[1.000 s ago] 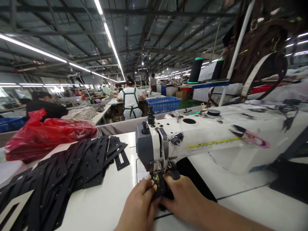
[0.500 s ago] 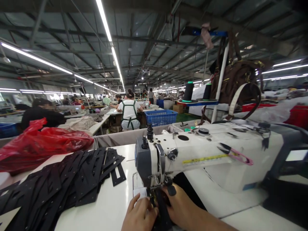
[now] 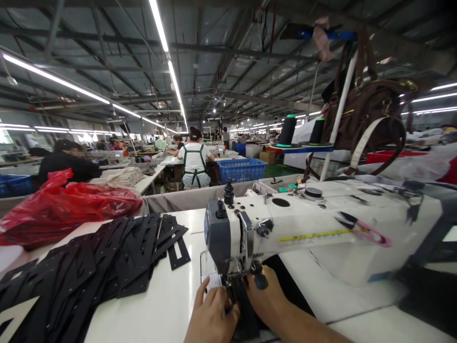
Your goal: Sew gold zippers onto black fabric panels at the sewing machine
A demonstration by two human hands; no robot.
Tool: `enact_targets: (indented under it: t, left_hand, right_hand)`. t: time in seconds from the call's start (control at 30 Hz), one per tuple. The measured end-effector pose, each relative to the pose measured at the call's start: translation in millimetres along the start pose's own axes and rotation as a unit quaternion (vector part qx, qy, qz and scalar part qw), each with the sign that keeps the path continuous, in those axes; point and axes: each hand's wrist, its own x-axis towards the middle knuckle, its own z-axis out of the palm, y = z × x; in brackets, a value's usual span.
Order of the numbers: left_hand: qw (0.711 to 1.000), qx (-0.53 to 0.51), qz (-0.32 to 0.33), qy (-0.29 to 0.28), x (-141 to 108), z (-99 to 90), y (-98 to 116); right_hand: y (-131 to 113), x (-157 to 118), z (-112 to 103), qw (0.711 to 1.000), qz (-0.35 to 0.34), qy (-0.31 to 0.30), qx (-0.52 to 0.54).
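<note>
Black strip (image 3: 246, 312) runs from beneath the needle area of the white sewing machine (image 3: 314, 214) toward 5 o'clock; the left hand (image 3: 214, 312) sits at 7 o'clock from the needle, its fingers bent at the strip's left side and one stretched apart from the rest, though I cannot tell whether they pinch it; the right hand (image 3: 267, 297) is at 4 o'clock, close against the strip's right side, its fingertips partly hidden behind a dark oval part (image 3: 261, 280), so its grip cannot be told either; at 2 o'clock a yellow measuring tape (image 3: 310, 236) is stuck along the machine's arm, its figures too small to read, with pink-handled snips (image 3: 367, 232) at its far end; a blue label (image 3: 380, 276) at 3 o'clock is too blurred to read; black cut-out pieces (image 3: 107, 255) lie overlapping on the white counter (image 3: 157, 305) at 9 o'clock, a red plastic bag (image 3: 74, 205) beyond them at 10; two cones of black thread (image 3: 287, 131) stand at 1 o'clock.
</note>
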Motion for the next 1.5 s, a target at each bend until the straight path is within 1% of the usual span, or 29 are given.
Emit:
enact_targets:
  t: [0.03, 0.07, 0.1, 0.17, 0.23, 0.3, 0.37, 0.43, 0.5, 0.67, 0.8, 0.93, 1.0, 1.17, 1.27, 1.5]
  left_hand:
    - [1.000, -0.008, -0.004, -0.010, 4.1, -6.6, 2.8]
    - [0.999, -0.017, -0.012, -0.043, 8.3, -14.5, 5.5]
    - [0.995, -0.031, -0.012, -0.089, 12.1, -23.2, 7.9]
    - [0.986, -0.065, -0.017, -0.151, 17.0, -40.4, 12.2]
    - [0.980, -0.094, -0.029, -0.172, 16.8, -53.9, 16.0]
    - [0.980, -0.116, -0.017, -0.164, 12.9, -60.7, 19.4]
    - [0.982, -0.130, 0.012, -0.136, 8.6, -61.0, 21.8]
    - [0.985, -0.136, 0.027, -0.106, 6.9, -58.0, 22.8]
    - [0.986, -0.129, 0.024, -0.100, 7.8, -55.6, 22.4]
    - [0.987, -0.103, 0.041, -0.118, 11.9, -57.8, 19.0]
    - [0.983, -0.099, 0.073, -0.132, 14.0, -60.0, 16.6]
    - [0.981, -0.081, 0.108, -0.137, 15.2, -57.8, 15.6]
    - [0.984, -0.067, 0.107, -0.123, 14.1, -55.5, 16.2]
    - [0.990, -0.052, 0.090, -0.099, 11.5, -49.9, 18.7]
    - [0.989, -0.058, 0.087, -0.101, 12.3, -47.6, 18.0]
    - [0.986, -0.069, 0.088, -0.127, 16.7, -43.8, 9.7]
  right_hand:
    - [1.1, -0.1, -0.3, 1.000, 0.013, 0.003, -0.004]
    - [1.7, -2.2, -2.1, 1.000, 0.018, 0.005, -0.005]
    - [1.6, -6.6, -5.2, 1.000, 0.015, 0.006, -0.003]
    - [-1.3, -22.3, -13.9, 1.000, -0.004, 0.004, 0.011]
    - [-7.4, -43.9, -23.4, 0.998, -0.055, 0.005, 0.029]
    - [-14.6, -65.2, -30.1, 0.990, -0.137, 0.019, 0.038]
    - [-20.5, -80.3, -32.6, 0.978, -0.202, 0.036, 0.036]
    - [-23.6, -87.0, -31.7, 0.974, -0.220, 0.045, 0.031]
    - [-24.1, -87.6, -29.2, 0.974, -0.221, 0.052, 0.028]
    - [-21.0, -84.3, -24.5, 0.974, -0.215, 0.071, 0.003]
    - [-20.3, -84.0, -24.9, 0.977, -0.208, 0.057, 0.002]
    - [-18.1, -84.6, -25.2, 0.978, -0.206, 0.041, -0.006]
    - [-15.7, -85.1, -23.1, 0.977, -0.209, 0.034, -0.022]
    - [-12.1, -84.7, -18.4, 0.975, -0.215, 0.051, -0.026]
    - [-14.3, -82.8, -22.4, 0.979, -0.199, 0.029, -0.021]
    - [-18.3, -73.1, -32.5, 0.984, -0.178, -0.016, -0.015]
